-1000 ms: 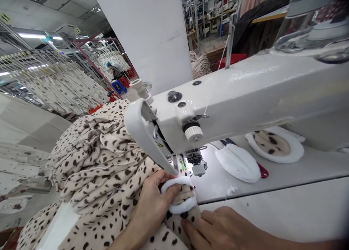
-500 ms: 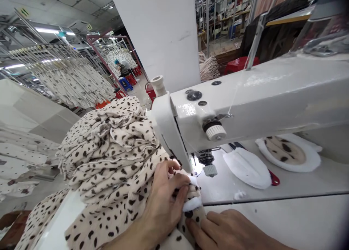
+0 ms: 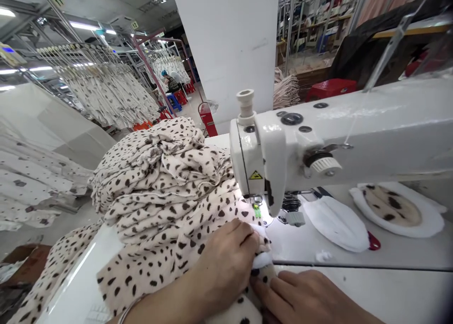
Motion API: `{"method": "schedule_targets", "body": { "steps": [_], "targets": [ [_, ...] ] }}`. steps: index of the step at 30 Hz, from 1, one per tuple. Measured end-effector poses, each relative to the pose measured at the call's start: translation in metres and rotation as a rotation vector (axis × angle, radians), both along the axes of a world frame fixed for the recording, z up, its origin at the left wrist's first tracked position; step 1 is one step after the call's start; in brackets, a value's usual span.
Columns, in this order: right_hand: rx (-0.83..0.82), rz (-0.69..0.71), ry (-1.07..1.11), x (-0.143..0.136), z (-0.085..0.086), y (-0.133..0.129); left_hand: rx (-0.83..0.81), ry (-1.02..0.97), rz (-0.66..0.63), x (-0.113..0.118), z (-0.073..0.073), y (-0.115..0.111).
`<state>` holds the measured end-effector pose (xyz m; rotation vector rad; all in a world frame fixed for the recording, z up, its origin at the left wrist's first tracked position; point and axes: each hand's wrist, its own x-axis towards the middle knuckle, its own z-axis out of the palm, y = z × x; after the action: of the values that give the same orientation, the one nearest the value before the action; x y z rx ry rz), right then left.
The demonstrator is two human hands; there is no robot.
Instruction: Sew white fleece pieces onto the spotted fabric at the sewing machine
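Observation:
My left hand is closed on a narrow piece of spotted plush fabric with white edging, just in front of the needle area. Its fingertips press down on the piece and are partly hidden behind the knuckles. Lower down, my right hand grips the same fabric at its near end, fingers bent and thumb side against it. Above both hands is the white sewing machine head, its lamp lighting the presser foot. A large heap of the spotted fabric lies left of my left hand.
On the machine bed right of the needle lie a white oval padded piece, a red-handled tool partly under it, and a white-rimmed spotted oval piece. A white pillar stands behind. Hanging garments and a seated person are farther off.
The view has swung left, so the machine sits farther right in the picture. My left hand has turned over, its knuckles now up and fingers curled down on the fabric. My right hand stays low on it.

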<state>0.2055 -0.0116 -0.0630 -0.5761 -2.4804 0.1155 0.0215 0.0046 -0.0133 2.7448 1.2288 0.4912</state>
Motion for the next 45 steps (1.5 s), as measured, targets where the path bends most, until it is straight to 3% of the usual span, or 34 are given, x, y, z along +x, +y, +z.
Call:
{"method": "schedule_targets", "body": {
  "steps": [2, 4, 8, 10, 13, 18, 23, 30, 34, 38, 40, 42, 45],
  "targets": [
    [-0.018, 0.005, 0.010, 0.007, 0.007, 0.009, -0.071, -0.055, 0.003, -0.003, 0.002, 0.000],
    [-0.009, -0.084, 0.019, 0.023, 0.019, 0.023, -0.110, -0.116, 0.003, -0.005, 0.005, 0.000],
    [0.068, -0.599, -0.168, 0.061, 0.039, 0.052, -0.202, -0.140, 0.100, -0.007, 0.008, 0.001],
    [0.051, -0.714, -0.284, 0.071, 0.042, 0.059, -0.248, -0.149, 0.170, -0.007, 0.008, 0.002],
    [0.061, -0.688, -0.333, 0.072, 0.037, 0.060, -0.253, -0.184, 0.181, -0.005, 0.008, 0.000],
    [0.017, -0.720, -0.344, 0.067, 0.038, 0.063, -0.228, -0.172, 0.032, -0.009, 0.013, -0.002],
    [-0.036, -0.818, -0.305, 0.076, 0.047, 0.072, -0.445, -0.154, 0.027, -0.030, 0.026, 0.006],
    [-0.031, -0.677, -0.430, 0.084, 0.028, 0.066, -0.722, -0.261, -0.029, -0.040, 0.040, 0.022],
    [0.110, -0.719, -0.420, 0.087, 0.032, 0.073, -0.628, -0.222, 0.006, -0.034, 0.040, 0.020],
    [0.322, -1.045, -0.571, 0.090, 0.050, 0.077, -0.374, -0.174, -0.008, -0.022, 0.031, 0.008],
    [0.345, -1.123, -0.587, 0.088, 0.055, 0.074, -0.265, -0.136, 0.003, -0.015, 0.025, 0.000],
    [0.283, -0.983, -0.507, 0.084, 0.055, 0.068, -0.174, -0.067, 0.028, -0.009, 0.019, -0.006],
    [0.088, -0.611, -0.382, 0.081, 0.044, 0.061, -0.089, -0.018, 0.024, -0.003, 0.014, -0.010]
  ]
}}
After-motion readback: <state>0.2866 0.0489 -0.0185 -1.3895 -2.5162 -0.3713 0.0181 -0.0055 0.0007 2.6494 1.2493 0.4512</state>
